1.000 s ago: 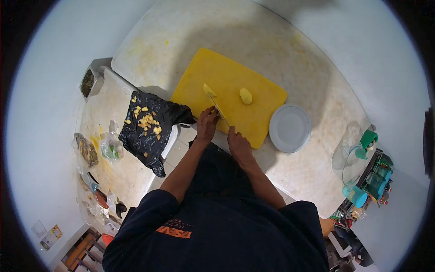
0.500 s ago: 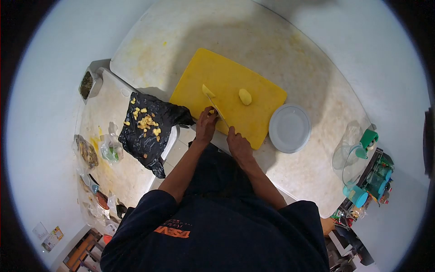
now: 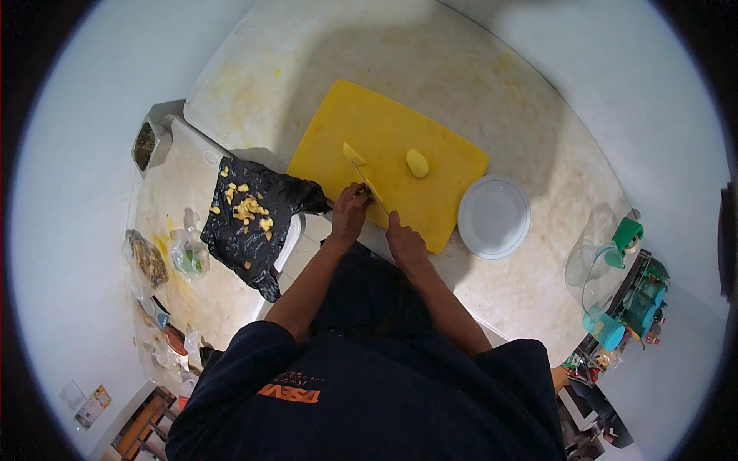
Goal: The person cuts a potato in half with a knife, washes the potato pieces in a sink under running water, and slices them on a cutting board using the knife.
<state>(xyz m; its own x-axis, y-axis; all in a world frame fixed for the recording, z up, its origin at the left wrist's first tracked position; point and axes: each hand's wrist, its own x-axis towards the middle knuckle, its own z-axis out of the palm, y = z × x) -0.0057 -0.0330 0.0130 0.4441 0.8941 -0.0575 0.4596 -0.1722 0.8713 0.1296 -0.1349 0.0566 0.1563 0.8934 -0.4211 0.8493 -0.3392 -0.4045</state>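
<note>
My right hand point(image 3: 407, 240) is wrapped round the handle of a knife point(image 3: 373, 192), whose blade slants up and left over the yellow cutting board point(image 3: 323, 142). At the board's lower left edge, my left hand point(image 3: 350, 212) has its fingers bent against a yellow piece beside the blade; that piece is mostly hidden. A cut yellow wedge point(image 3: 353, 154) lies near the knife's tip. Farther right on the board rests a whole peeled potato point(image 3: 417, 164).
Right of the board is a white plate point(image 3: 494, 217). A black plastic bag point(image 3: 250, 242) with peelings lies at the left. Plastic bags point(image 3: 187, 254) and a metal container point(image 3: 151, 145) stand farther left. At the far right are a clear jug point(image 3: 596, 278) and a turquoise cup point(image 3: 606, 331).
My right hand and the knife have shifted very slightly near the board's lower edge. The wedge and the potato stay in place.
</note>
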